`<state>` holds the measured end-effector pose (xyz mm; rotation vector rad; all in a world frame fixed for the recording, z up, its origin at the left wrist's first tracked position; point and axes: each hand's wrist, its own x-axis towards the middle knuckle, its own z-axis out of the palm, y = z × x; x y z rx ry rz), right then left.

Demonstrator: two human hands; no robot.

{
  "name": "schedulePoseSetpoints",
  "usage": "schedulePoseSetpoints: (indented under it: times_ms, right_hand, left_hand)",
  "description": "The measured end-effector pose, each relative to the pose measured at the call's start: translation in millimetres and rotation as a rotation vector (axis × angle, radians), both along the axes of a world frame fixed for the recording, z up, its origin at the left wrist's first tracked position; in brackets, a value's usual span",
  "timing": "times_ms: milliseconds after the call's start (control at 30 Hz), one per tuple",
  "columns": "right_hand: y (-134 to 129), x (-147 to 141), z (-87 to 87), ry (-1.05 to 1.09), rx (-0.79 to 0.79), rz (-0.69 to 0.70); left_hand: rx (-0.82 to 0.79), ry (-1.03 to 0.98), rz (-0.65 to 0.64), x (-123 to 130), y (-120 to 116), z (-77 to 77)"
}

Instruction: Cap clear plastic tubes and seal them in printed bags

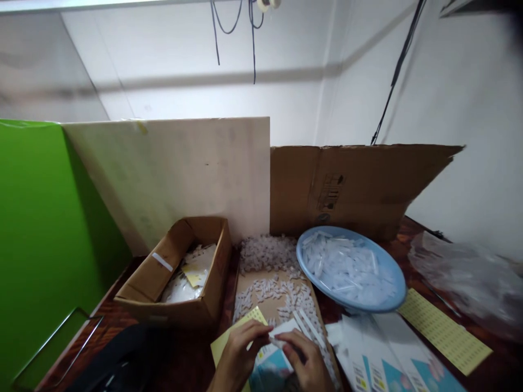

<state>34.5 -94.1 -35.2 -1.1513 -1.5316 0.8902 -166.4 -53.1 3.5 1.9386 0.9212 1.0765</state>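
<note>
Low in the middle of the head view, my left hand (242, 351) and my right hand (303, 359) face each other with their fingers pinched. A small whitish piece (277, 342) is held between the fingertips of both hands; its exact shape is too small to tell. Beneath them lies a blue and white printed card (269, 366). A yellow sticker sheet (220, 345) sits partly under my left hand. Just beyond, many small white pieces (265, 288) are spread over a cardboard tray (250, 279). White strips (308, 326) lie beside my right hand.
An open cardboard box (220, 272) with papers stands left. To the right are a blue basin (398, 283) full of clear pieces, printed cards (392, 359), another yellow sheet (445, 332) and a plastic bag (469, 277). Cardboard panels (359, 185) stand behind; a dark item (118, 359) lies front left.
</note>
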Motion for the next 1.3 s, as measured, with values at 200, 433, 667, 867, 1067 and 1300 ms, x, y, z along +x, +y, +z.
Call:
schedulePoseSetpoints:
  times_ms: [200, 433, 667, 867, 1067, 1300]
  right_hand:
    - [-5, -8, 0.3, 0.075, 0.003, -0.087]
    - [-4, -15, -5.7, 0.148, -0.043, -0.137]
    - [4, -11, -10.0, 0.134, -0.006, -0.165]
    - [11, -10, -4.3, 0.098, 0.018, -0.151]
    - [17, 0, -11.2, 0.068, 0.031, -0.164]
    - [22, 22, -16.2, 0.004, 0.054, -0.435]
  left_hand:
    - [-0.023, 0.087, 0.036, 5, -1, -2.2]
    - [-0.100, 0.041, 0.097, 15, -2, 5.4]
    - [-0.117, -0.015, 0.105, 22, 8, -5.5]
    - [-0.130, -0.010, 0.093, 25, 10, -5.5]
    - [-0.237, 0.068, 0.070, 32, 23, -2.5]
    - [-0.269, 0.199, 0.274, 67, 115, -14.1]
